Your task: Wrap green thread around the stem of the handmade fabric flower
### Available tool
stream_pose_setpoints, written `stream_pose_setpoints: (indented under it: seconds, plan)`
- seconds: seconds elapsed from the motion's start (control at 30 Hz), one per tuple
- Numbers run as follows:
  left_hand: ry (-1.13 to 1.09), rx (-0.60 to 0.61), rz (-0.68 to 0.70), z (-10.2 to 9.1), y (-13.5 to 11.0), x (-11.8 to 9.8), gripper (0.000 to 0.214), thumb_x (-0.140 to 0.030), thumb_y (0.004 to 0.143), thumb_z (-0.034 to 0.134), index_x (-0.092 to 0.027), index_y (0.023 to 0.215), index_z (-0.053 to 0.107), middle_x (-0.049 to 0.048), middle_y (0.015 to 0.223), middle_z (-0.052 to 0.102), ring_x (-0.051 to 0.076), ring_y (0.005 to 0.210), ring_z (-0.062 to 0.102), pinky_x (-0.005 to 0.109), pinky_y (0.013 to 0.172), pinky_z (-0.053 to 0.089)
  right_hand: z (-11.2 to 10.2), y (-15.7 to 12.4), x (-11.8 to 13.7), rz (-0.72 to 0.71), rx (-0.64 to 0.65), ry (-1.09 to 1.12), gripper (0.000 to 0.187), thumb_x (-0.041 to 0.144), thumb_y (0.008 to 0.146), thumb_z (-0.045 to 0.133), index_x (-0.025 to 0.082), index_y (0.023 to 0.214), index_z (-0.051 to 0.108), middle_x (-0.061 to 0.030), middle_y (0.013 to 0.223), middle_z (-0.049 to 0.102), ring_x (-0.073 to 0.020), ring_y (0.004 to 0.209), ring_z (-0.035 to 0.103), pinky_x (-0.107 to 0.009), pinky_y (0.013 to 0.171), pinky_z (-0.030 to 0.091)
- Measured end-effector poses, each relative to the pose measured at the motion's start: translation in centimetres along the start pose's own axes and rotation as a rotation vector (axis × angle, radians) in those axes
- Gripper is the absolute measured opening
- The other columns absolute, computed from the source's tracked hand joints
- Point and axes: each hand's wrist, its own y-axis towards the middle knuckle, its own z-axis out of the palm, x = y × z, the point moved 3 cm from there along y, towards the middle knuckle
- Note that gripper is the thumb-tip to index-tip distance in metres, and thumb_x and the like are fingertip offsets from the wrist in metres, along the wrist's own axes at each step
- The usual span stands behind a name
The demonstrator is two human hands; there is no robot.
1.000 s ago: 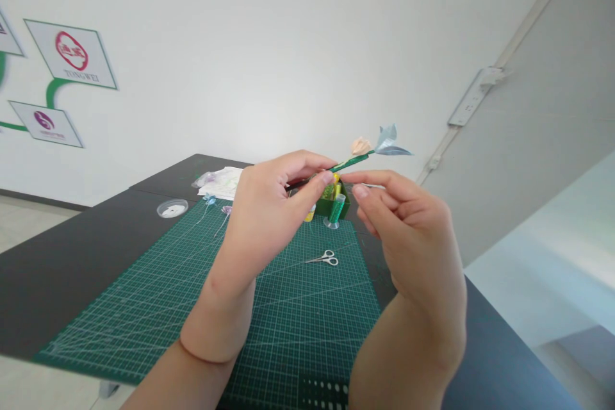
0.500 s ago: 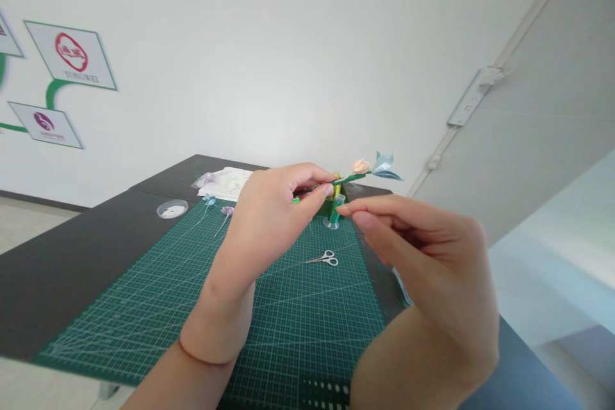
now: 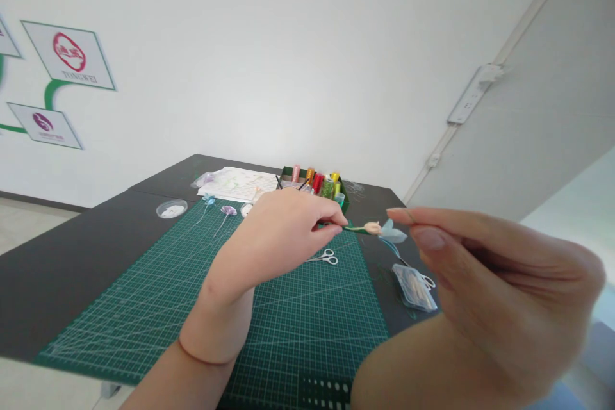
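— So, what has the left hand (image 3: 283, 230) got?

— It pinches the green stem of a small handmade flower (image 3: 372, 228) between thumb and fingertips; the stem points to the right, with a peach bud and a pale blue petal at its far end; the flower hangs in the air above the right edge of the green cutting mat (image 3: 192, 307).

— And the right hand (image 3: 500, 282)?

— It is raised close to the camera, thumb and forefinger drawn together; whether anything thin is pinched between them I cannot tell; its fingertips lie just right of the blue petal, apart from it.

— What lies under them?

— Small scissors (image 3: 325, 259) rest on the mat below the stem; a clear plastic case (image 3: 414, 287) sits on the dark table (image 3: 62, 262) just off the mat's right side; behind the left hand stands a green box of coloured spools (image 3: 319, 184); farther left are printed paper sheets (image 3: 235, 183), two little finished flowers (image 3: 218, 210) and a round clear lid (image 3: 172, 208).
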Motion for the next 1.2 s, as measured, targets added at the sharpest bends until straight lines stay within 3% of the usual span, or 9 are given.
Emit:
stream_pose_setpoints:
  seconds: [0.2, 0.5, 0.67, 0.8, 1.0, 1.1, 1.2]
  plan:
    - [-0.041, 0.101, 0.137, 0.4, -0.6, -0.3, 0.017, -0.019, 0.089, 0.067, -0.029, 0.088, 0.080, -0.0055, 0.076, 0.078, 0.013, 0.067, 0.069, 0.026, 0.061, 0.043, -0.4, 0.3, -0.8, 0.010, -0.121, -0.051, 0.016, 0.028, 0.087, 0.080, 0.042, 0.094, 0.084, 0.0037, 0.070, 0.073, -0.0105, 0.051, 0.050, -0.029, 0.044, 0.037]
    - [-0.101, 0.157, 0.122, 0.1, -1.0, -0.7, 0.012, -0.016, 0.087, 0.071, -0.026, 0.089, 0.077, -0.0066, 0.079, 0.078, 0.011, 0.065, 0.068, 0.022, 0.061, 0.041, -0.6, 1.4, -2.5, 0.017, -0.193, -0.067, 0.012, 0.027, 0.088, 0.078, 0.035, 0.093, 0.085, 0.0037, 0.053, 0.053, -0.0093, 0.050, 0.039, -0.026, 0.043, 0.029]
    - [-0.146, 0.165, 0.141, -0.2, -1.3, -1.0, 0.008, -0.017, 0.088, 0.071, -0.025, 0.089, 0.075, -0.0066, 0.079, 0.078, 0.011, 0.066, 0.068, 0.022, 0.062, 0.042, 0.1, 2.4, -4.1, 0.101, -0.182, -0.014, 0.011, 0.026, 0.086, 0.076, 0.029, 0.091, 0.086, 0.0032, 0.051, 0.050, -0.0099, 0.050, 0.037, -0.026, 0.044, 0.025]
    - [-0.163, 0.117, 0.135, -0.5, -1.6, -1.1, 0.006, -0.021, 0.092, 0.070, -0.024, 0.089, 0.074, -0.0066, 0.077, 0.076, 0.010, 0.065, 0.066, 0.022, 0.061, 0.042, 0.9, 3.4, -5.6, 0.162, -0.123, 0.100, 0.010, 0.026, 0.084, 0.077, 0.028, 0.089, 0.085, 0.0021, 0.053, 0.056, -0.0102, 0.049, 0.037, -0.026, 0.044, 0.027]
    - [-0.227, 0.015, 0.105, -1.2, -1.7, -1.1, 0.007, -0.022, 0.092, 0.070, -0.024, 0.088, 0.074, -0.0060, 0.078, 0.076, 0.009, 0.064, 0.065, 0.022, 0.062, 0.045, 1.7, 4.1, -6.3, 0.220, -0.068, 0.072, 0.010, 0.029, 0.083, 0.076, 0.025, 0.088, 0.084, 0.0030, 0.051, 0.054, -0.0099, 0.047, 0.036, -0.025, 0.043, 0.028]
    - [-0.294, -0.083, 0.074, -1.7, -1.7, -1.1, 0.007, -0.021, 0.092, 0.070, -0.024, 0.087, 0.075, -0.0046, 0.080, 0.077, 0.011, 0.068, 0.068, 0.021, 0.064, 0.048, 2.0, 4.3, -6.5, 0.242, -0.059, 0.062, 0.009, 0.028, 0.081, 0.076, 0.025, 0.085, 0.084, 0.0038, 0.048, 0.051, -0.0098, 0.047, 0.038, -0.024, 0.044, 0.030]
    - [-0.318, -0.204, 0.021, -2.2, -1.5, -1.0, 0.008, -0.019, 0.089, 0.072, -0.023, 0.084, 0.076, -0.0038, 0.077, 0.077, 0.011, 0.066, 0.068, 0.021, 0.062, 0.050, 2.2, 4.4, -7.3, 0.255, 0.006, 0.025, 0.011, 0.031, 0.082, 0.076, 0.025, 0.087, 0.085, 0.0009, 0.056, 0.062, -0.0102, 0.050, 0.045, -0.024, 0.047, 0.035]
